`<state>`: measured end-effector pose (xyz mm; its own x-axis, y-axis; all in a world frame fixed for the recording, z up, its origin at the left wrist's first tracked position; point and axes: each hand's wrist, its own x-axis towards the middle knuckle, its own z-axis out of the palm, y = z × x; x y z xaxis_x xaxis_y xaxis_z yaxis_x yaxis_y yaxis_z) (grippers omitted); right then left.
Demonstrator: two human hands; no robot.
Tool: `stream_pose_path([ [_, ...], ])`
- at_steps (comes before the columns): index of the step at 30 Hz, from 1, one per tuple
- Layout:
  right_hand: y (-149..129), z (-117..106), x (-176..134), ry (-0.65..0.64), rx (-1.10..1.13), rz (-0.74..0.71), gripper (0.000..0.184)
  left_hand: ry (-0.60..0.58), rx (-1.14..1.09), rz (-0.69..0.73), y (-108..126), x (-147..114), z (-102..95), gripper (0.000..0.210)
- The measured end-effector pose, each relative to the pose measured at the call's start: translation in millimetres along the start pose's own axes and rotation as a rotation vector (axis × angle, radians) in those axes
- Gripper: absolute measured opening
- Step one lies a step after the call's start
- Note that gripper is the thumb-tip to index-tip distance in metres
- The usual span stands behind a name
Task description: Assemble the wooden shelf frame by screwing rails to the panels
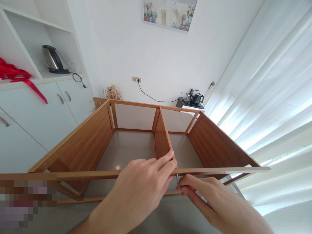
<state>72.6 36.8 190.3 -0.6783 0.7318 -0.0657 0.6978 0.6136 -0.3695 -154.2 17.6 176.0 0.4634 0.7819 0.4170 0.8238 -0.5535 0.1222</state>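
A wooden frame with side panels stands before me, and its front rail [214, 171] runs across the view. My left hand [145, 182] is wrapped over this rail where it meets the middle panel [162, 135], fingertips lying on the panel's top edge. Just right of that joint, my right hand [207, 196] pinches a bent metal hex key [177, 180] between thumb and fingers. The key's upper end reaches the underside of the rail; whatever fastener it meets there is hidden.
White cabinets with a kettle [55, 60] and red ribbon [17, 74] line the left. Behind the frame are a dried bundle [113, 92], a wall socket [136, 79] and a small stand with a black kettle [197, 98]. White curtains [275, 81] hang at right. The lower left corner is pixelated.
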Motion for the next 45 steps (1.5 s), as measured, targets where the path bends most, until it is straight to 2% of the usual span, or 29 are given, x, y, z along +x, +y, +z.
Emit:
stream_pose_path([
  [6,-3.5,12.6,7.4,0.003,-0.035,-0.049,0.021,-0.007,0.010,0.001,-0.2,0.9,-0.8,0.029],
  [11,-8.3,5.6,3.3,0.029,0.036,-0.095,0.022,-0.008,-0.002,0.012,0.3,1.4,-1.4,0.031],
  [16,-9.6,-1.1,-5.3,0.149,0.005,-0.130,0.019,-0.009,-0.017,-0.004,1.3,1.2,-2.0,0.032],
  [20,-10.9,3.3,-8.6,0.336,-0.084,-0.084,0.017,-0.014,-0.029,-0.007,1.1,1.8,-2.4,0.030],
  [22,-12.4,5.4,-9.2,0.365,-0.122,-0.066,0.019,-0.013,-0.032,-0.007,1.0,2.1,-2.2,0.029],
  [29,-13.5,7.8,-12.9,0.315,-0.174,-0.048,0.021,-0.009,-0.041,-0.012,1.4,1.6,-2.3,0.028],
  [45,-13.1,7.2,-7.9,0.340,-0.162,-0.056,0.023,-0.015,-0.037,-0.018,1.1,1.5,-3.1,0.030],
])
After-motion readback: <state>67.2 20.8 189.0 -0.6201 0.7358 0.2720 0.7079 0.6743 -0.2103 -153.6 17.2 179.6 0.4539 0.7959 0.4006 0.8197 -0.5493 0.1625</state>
